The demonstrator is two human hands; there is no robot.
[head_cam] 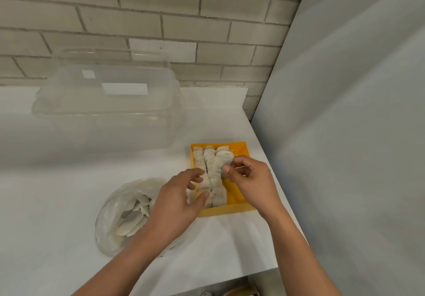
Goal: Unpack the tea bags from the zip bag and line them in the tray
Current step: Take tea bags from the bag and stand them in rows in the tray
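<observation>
Lining step in hand. Right hand (pixel 250 180) pinches one tea bag (pixel 224 158) between thumb and fingertips, above the tray (pixel 239 194). Left hand (pixel 174 206), fingers loosely spread, touches the filled rows (pixel 217 192). Zip bag (pixel 110 222) lies left of the tray, not yet emptied. Next move likely calls for seating this bag upright in the short third row, then reaching back for another.

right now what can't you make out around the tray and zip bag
Head view.
Near part of the tea bag rows in the tray: under the left hand and right hand, which pinches a tea bag.
Count in the zip bag: cloudy plastic, left forearm across it.
Things at bottom edge: cut off.
</observation>
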